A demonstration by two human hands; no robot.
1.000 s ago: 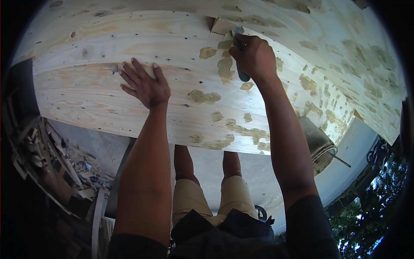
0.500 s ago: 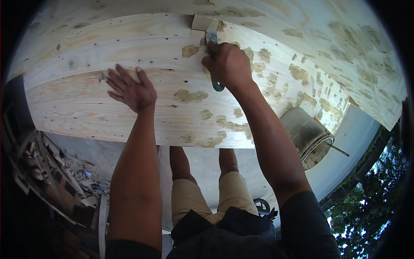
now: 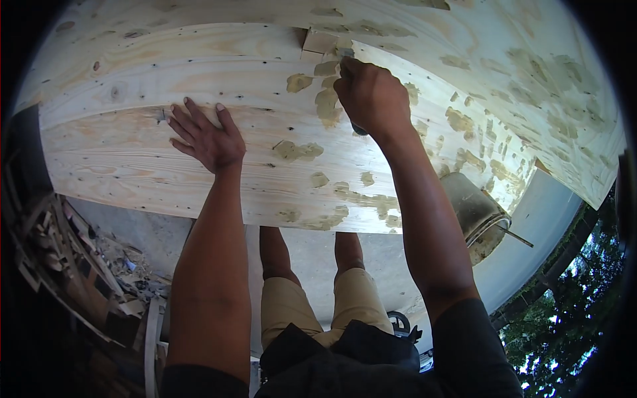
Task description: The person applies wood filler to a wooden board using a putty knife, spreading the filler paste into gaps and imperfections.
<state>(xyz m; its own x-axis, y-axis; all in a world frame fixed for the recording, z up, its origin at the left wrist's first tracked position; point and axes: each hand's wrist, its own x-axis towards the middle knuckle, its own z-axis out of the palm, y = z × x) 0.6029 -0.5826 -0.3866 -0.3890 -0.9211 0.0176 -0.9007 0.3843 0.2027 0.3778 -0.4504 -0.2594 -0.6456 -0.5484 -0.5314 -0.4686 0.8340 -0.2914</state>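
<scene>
My right hand is wrapped round a putty knife. The knife's blade points away from me, close to a corner of the wooden panel, and its handle end shows below my fist. Fingers spread, my left hand lies flat on the pale panel. Tan patches of filler dot the boards, thickest toward the right. Near the blade sits a small wooden block at the panel's far edge.
A stained bucket with a stick across its mouth stands right of my right forearm. Another filler-marked wooden surface rises along the far and right sides. Wood scraps are heaped at lower left, on the concrete floor.
My right hand has moved a little to the right with the putty knife. More filler patches now show left of it. My left hand rests at the same place on the panel.
</scene>
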